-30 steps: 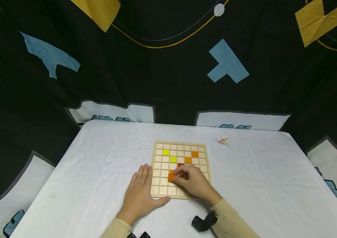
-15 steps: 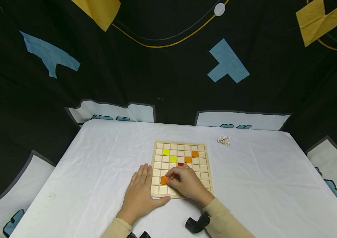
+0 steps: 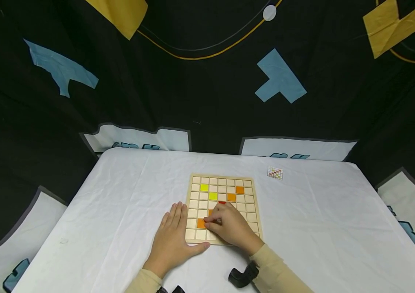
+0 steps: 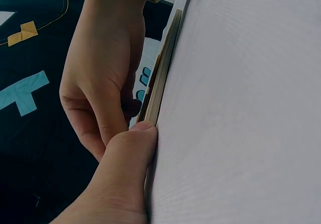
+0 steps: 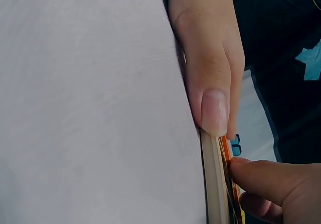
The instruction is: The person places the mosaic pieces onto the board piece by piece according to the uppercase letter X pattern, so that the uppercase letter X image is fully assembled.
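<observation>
A square wooden grid board (image 3: 250, 206) lies on the white-covered table. At its left edge rests my left hand (image 3: 170, 240), fingers straight, with the thumb on the near edge; the left wrist view shows that thumb (image 4: 125, 158) against the board's side. My right hand (image 3: 231, 227) reaches over the board and pinches the right side of an orange tile (image 3: 200, 223), which sits at a square near the lower left. Behind the fingertips, another orange tile (image 3: 210, 212) is partly covered. A red tile (image 3: 222, 202) is also mostly hidden by this hand.
Farther up the board lie two yellow tiles, one upper (image 3: 204, 187) and one lower (image 3: 212, 196), and two more orange tiles (image 3: 231, 197). A small patterned card (image 3: 275, 173) lies at the back right of the table. A black curtain (image 3: 200, 97) hangs behind.
My right hand has moved left and toward me with the orange tile, which now lies lower in a square. A second orange tile shows behind the fingers. The left hand stays still.
</observation>
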